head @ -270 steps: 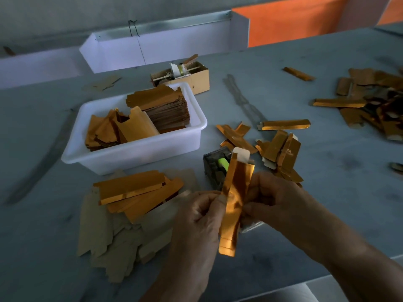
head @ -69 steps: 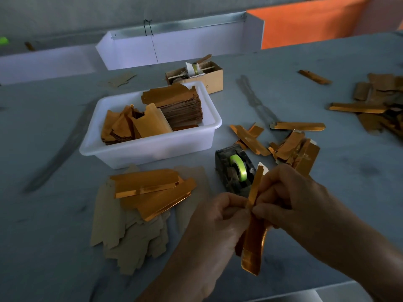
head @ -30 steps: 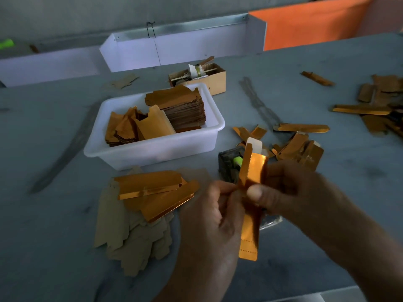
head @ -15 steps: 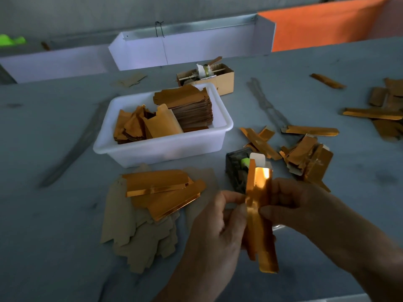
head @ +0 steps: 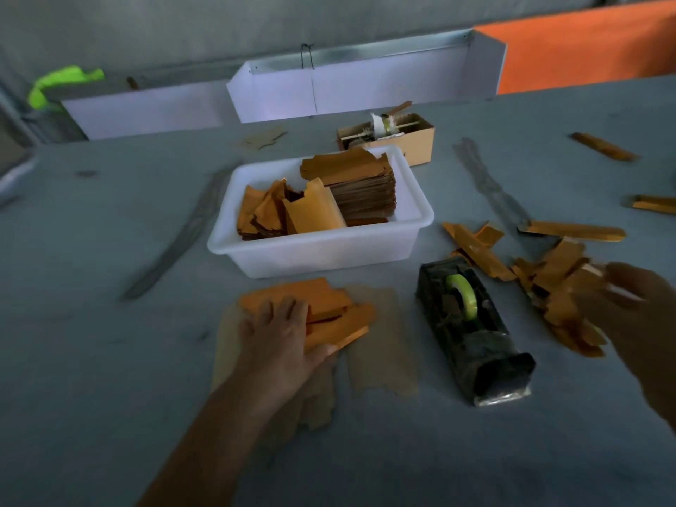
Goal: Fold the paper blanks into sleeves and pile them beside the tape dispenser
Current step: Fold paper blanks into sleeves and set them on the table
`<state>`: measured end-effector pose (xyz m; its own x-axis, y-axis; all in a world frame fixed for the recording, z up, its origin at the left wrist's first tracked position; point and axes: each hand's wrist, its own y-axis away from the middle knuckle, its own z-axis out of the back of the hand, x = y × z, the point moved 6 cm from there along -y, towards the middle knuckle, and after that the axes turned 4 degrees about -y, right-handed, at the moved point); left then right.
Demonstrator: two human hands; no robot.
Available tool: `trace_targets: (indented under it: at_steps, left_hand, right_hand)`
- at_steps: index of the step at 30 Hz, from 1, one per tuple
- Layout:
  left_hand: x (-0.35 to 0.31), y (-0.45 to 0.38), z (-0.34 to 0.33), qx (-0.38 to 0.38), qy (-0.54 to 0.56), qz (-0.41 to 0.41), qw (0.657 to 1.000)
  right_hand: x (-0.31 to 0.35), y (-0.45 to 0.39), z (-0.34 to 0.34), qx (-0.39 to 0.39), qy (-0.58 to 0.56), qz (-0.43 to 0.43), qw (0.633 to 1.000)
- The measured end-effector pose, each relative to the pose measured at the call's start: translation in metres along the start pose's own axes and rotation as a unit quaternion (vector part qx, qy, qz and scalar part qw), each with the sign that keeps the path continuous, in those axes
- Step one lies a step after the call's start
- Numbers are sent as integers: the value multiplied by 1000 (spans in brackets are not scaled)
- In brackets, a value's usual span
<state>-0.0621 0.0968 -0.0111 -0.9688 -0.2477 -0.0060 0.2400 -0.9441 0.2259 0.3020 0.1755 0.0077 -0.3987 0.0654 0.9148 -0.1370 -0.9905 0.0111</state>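
A black tape dispenser (head: 472, 331) with a green roll stands on the grey table. Left of it lies a stack of flat orange paper blanks (head: 329, 305) on top of brown blanks (head: 380, 345). My left hand (head: 281, 338) rests on the orange stack, fingers flat on top and thumb at the front edge of the lower blank. Right of the dispenser is a loose pile of folded orange sleeves (head: 552, 287). My right hand (head: 633, 316) hovers blurred over that pile's right side; whether it holds a sleeve is unclear.
A white tub (head: 322, 247) with more orange blanks stands behind the stack. A small cardboard box (head: 409, 137) sits behind the tub. Single sleeves (head: 574, 230) lie scattered at the right. White trays (head: 351, 86) line the table's far edge.
Half a second ago both hands held one folded sleeve in front of the dispenser. Now the left hand lies on the blank stack and the right hand has swung to the sleeve pile.
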Motion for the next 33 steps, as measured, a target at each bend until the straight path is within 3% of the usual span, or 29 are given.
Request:
trace_targets:
  at_steps: [6,10,12,15,17,18,21,24,26,30,31,33]
  left_hand:
    - [0,-11,13,-75,-13,19,997]
    - [-5,-21,23,-97,2,26,995]
    - [-11,-21,31,-115,-42,32,992]
    - [-24,-8,58,-260,-71,-14,963]
    - [-32,14,79,-407,46,-97,907]
    - [-34,24,88,-439,130,-119,881]
    - [-35,24,93,-382,312,-87,866]
    - [-43,15,79,-327,277,-55,902]
    - [-49,21,76,-344,255,-71,901]
    - [-77,41,67,-334,263,-181,887]
    - [-80,44,64,-318,286,-193,883]
    - [-81,50,65,-348,262,-185,881]
  right_hand:
    - [-2,21,-17,-10,48,-10,999]
    - [23,32,-17,-31,102,36,994]
    - [36,38,-16,-33,112,64,991]
    - [50,46,-10,-62,127,104,984]
    - [58,52,-8,-74,116,131,982]
    - [62,54,-10,-73,106,144,981]
    - [74,64,-21,-59,94,182,977]
    - [89,79,-39,-15,64,220,973]
    - [95,91,-54,31,59,252,966]
    - [107,114,-102,237,-15,218,947]
    - [110,116,-109,255,-52,198,945]
    - [111,112,-110,218,-83,169,958]
